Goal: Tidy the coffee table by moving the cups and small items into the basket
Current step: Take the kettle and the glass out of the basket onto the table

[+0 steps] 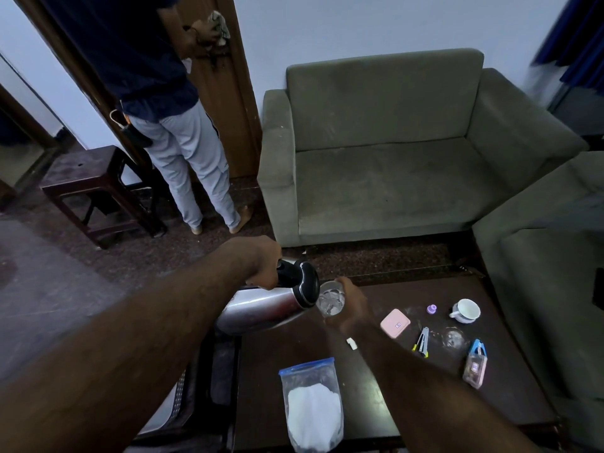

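My left hand grips the black handle of a steel jug, tilted so its black lid points right at a clear glass. My right hand holds that glass above the dark coffee table. On the table lie a white cup, a pink box, a small purple cap, a second clear glass, a clip tool, a blue-topped packet, a white scrap and a zip bag of white powder. No basket is visible.
A green sofa stands behind the table and another green sofa to its right. A person stands at a wooden door at the back left, beside a dark stool. A perforated metal surface lies below my left arm.
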Demonstrator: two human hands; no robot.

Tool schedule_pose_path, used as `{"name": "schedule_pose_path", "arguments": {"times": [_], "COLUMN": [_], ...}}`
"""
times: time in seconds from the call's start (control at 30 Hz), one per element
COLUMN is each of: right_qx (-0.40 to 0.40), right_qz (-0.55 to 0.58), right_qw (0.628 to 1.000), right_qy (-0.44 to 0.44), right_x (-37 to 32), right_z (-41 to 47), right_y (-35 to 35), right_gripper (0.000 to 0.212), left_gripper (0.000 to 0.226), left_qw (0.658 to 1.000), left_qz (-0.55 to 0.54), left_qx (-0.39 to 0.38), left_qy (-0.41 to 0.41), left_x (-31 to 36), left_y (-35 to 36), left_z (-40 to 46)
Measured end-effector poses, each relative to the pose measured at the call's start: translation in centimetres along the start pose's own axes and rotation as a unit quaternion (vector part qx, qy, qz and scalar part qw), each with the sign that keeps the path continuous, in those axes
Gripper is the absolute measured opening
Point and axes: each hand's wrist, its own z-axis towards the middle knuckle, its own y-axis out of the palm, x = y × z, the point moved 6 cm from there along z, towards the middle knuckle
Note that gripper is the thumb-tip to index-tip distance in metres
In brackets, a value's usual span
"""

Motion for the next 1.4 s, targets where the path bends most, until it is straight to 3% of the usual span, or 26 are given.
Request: {"name": "schedule_pose_path", "arguments": {"times": [0.17, 0.97, 1.13, 1.23, 1.4], "right_qx": [0.020, -0.023, -0.021, 0.000, -0.003], "right_qz": [0.011, 0.010, 0.002, 0.002, -0.012], "right_qw": [1.000, 1.000, 1.000, 1.000, 1.000], "right_qy": [-0.014, -0.004, -0.019, -0.002, 0.006], "right_x": [0.2, -0.3, -0.8, -0.6, 0.6], "right_z": [-0.5, -0.2, -0.2, -0.3, 0.8], "right_y": [0.0, 2.1, 2.3, 2.2, 3.4], "right_gripper": [0.062, 0.063, 0.035, 0.054, 0.057], "left_gripper": [0.012, 0.016, 0.016, 0.015, 0.021], "left_qw": [1.000, 1.000, 1.000, 0.999, 0.995], "left_qz": [-0.004, 0.000, -0.011, -0.031, -0.096], "left_qx": [-0.007, -0.006, -0.003, -0.006, -0.020], "left_qy": [-0.012, -0.010, -0.012, -0.016, -0.018], "left_x": [-0.7, -1.3, -2.0, -2.5, -3.7], "left_y": [0.1, 1.4, 2.1, 2.8, 4.3], "left_z": [0.0, 0.4, 0.3, 0.4, 0.1]}}
